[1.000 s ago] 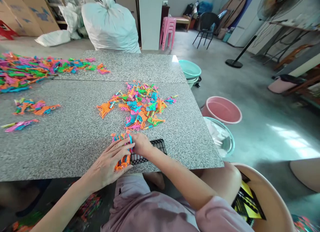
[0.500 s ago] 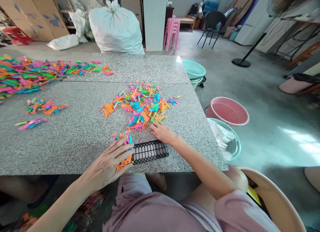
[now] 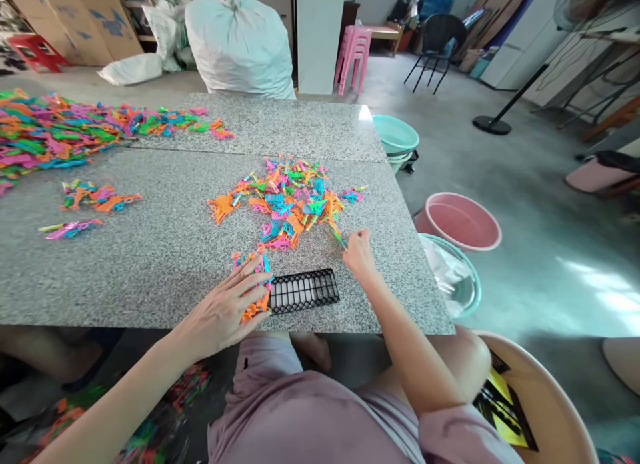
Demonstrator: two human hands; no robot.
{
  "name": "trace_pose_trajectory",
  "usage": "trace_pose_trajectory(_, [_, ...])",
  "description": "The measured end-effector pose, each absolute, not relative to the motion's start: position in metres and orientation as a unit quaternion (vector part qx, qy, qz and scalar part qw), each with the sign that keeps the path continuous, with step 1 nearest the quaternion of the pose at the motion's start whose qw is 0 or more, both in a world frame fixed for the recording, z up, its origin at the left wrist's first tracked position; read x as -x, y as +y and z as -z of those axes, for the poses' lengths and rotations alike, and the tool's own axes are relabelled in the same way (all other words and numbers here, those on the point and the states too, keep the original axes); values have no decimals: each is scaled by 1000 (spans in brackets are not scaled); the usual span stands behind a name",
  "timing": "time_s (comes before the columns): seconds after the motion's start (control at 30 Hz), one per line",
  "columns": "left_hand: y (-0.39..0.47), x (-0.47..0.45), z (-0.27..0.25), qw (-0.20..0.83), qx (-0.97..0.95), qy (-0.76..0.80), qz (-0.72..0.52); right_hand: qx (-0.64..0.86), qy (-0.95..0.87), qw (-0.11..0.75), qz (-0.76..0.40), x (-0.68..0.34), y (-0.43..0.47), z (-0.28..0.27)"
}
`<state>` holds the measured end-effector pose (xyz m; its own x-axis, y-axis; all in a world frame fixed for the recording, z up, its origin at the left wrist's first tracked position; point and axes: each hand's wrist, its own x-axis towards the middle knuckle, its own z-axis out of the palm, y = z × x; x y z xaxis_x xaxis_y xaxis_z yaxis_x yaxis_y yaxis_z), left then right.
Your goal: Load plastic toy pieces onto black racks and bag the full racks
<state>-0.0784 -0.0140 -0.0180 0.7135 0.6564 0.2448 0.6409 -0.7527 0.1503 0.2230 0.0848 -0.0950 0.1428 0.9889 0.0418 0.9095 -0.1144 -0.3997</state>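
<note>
My left hand lies with its fingers stretched and slightly spread over a bunch of bright plastic pieces at the left end of a small black lattice basket. The right part of that basket shows its white slots and no pieces. To the right of the main pile of plastic pieces, my right hand is closed, fingertips pinching a thin green-and-blue plastic piece at the pile's edge. Its exact kind is too small to tell. The pile mixes orange, pink, blue and green.
A larger heap of similar pieces covers the table's far left, with a small cluster nearer. Beside the table's right edge stand a pink tub and a teal basin. A white sack stands behind the granite table.
My right hand has moved right from the pile's near edge and now pinches a thin piece. My left hand stays over the basket's left end. The whole view has shifted slightly.
</note>
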Motion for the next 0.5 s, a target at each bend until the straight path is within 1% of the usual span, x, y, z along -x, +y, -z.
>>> trace_pose_trajectory(0.07, [-14, 77, 16, 32, -926, 348, -146, 744, -641, 148, -116, -236, 80, 87])
trace_pose_trajectory(0.1, [-14, 76, 15, 34, -926, 346, -148, 746, -637, 158, -114, -240, 76, 82])
trace_pose_trajectory(0.17, [-14, 75, 14, 38, -927, 343, -148, 749, -617, 208, -125, -243, 65, 76])
trace_pose_trajectory(0.2, [-14, 75, 13, 40, -927, 344, -147, 744, -604, 240, -153, -240, 56, 74])
trace_pose_trajectory(0.27, [-14, 75, 13, 43, -926, 347, -145, 715, -572, 294, -274, -223, 36, 75])
trace_pose_trajectory(0.33, [-15, 75, 13, 45, -924, 352, -140, 646, -536, 317, -442, -197, 12, 82])
trace_pose_trajectory(0.4, [-15, 75, 13, 48, -924, 354, -135, 559, -510, 335, -562, -169, -9, 90])
trace_pose_trajectory(0.43, [-15, 75, 12, 50, -925, 353, -133, 525, -507, 345, -590, -157, -17, 94])
trace_pose_trajectory(0.5, [-16, 75, 12, 55, -925, 351, -133, 495, -527, 355, -593, -138, -25, 100])
